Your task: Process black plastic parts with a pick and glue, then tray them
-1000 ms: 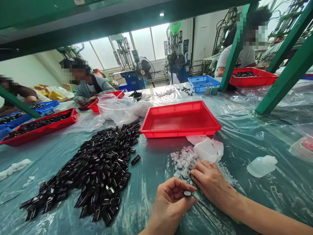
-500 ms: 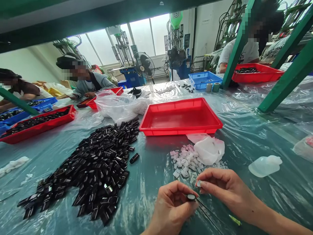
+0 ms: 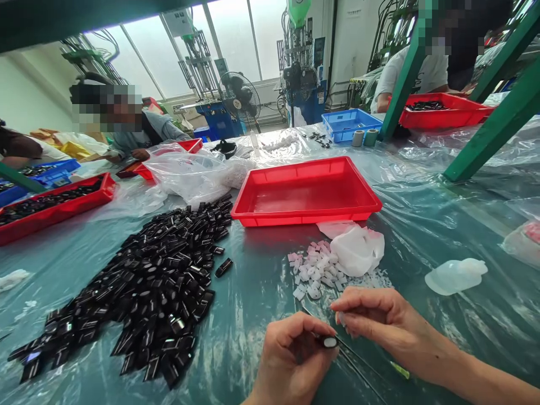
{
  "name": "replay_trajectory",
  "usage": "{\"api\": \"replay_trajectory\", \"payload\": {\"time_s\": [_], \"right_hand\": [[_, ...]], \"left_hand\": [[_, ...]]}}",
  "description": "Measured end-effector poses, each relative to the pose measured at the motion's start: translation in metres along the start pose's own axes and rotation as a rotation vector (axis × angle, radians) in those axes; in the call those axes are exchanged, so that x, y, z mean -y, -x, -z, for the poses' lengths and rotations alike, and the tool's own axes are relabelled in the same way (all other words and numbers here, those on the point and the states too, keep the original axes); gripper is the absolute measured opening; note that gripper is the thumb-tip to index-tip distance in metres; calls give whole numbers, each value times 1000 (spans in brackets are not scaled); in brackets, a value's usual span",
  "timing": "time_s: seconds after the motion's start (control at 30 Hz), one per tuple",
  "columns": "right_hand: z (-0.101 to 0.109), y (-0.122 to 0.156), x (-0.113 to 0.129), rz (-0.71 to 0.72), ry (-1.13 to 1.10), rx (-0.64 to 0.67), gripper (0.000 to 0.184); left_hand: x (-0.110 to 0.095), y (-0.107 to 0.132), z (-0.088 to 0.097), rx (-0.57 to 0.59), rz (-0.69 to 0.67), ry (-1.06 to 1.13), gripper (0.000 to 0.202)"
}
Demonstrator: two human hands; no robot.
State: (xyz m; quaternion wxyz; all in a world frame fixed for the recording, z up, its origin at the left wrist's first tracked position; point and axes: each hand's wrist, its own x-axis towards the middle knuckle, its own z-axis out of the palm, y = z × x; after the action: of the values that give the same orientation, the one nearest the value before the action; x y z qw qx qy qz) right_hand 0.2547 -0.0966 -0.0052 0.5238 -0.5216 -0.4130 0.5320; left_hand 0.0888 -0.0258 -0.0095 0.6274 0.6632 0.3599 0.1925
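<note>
Piece [image 3: 330,341] pinched in your left hand [image 3: 293,357] seems light; grip its sides. Right hand [image 3: 386,323], two o'clock: nearly closed, contents unclear.

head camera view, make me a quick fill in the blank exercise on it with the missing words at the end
The small piece in the left hand shows a pale oval face with a ____ edge.
The heap of dark parts lies to the ____ of the loose white and pink pieces.
The large tray just beyond those pieces is coloured ____.
The translucent bottle lies to the ____ of the crumpled white bag.

Missing words: black; left; red; right
</note>
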Motion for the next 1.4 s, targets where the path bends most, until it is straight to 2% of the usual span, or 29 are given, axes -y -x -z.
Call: {"api": "replay_trajectory", "payload": {"time_s": [0.17, 0.3, 0.53, 0.73, 0.97, 1.2, 1.3, 1.4], "right_hand": [[-1, 3, -2, -79, -68, -15, 21], [0, 3, -2, -107, -111, -9, 21], [-3, 1, -1, -167, -258, 30, 20], [-4, 3, -3, -181, -304, 28, 14], [-7, 4, 0, -85, -242, 30, 8], [-9, 8, 4, -22, -155, -1, 10], [-9, 10, 4, 62, -11, -7, 10], [-7, 13, 1, 222, 192, 7, 10]], "left_hand": [[-2, -1, 1, -9, -23, -62, 15], [0, 0, -2, -54, -30, -4, 15], [-2, 1, -8, -14, 187, 313, 20], [-3, 2, -8, 40, 292, 381, 24], [1, 2, -7, 97, 301, 417, 18], [4, 1, -8, 99, 339, 434, 19], [5, 0, -9, 102, 336, 432, 20], [4, 0, -9, 97, 350, 406, 21]]}}
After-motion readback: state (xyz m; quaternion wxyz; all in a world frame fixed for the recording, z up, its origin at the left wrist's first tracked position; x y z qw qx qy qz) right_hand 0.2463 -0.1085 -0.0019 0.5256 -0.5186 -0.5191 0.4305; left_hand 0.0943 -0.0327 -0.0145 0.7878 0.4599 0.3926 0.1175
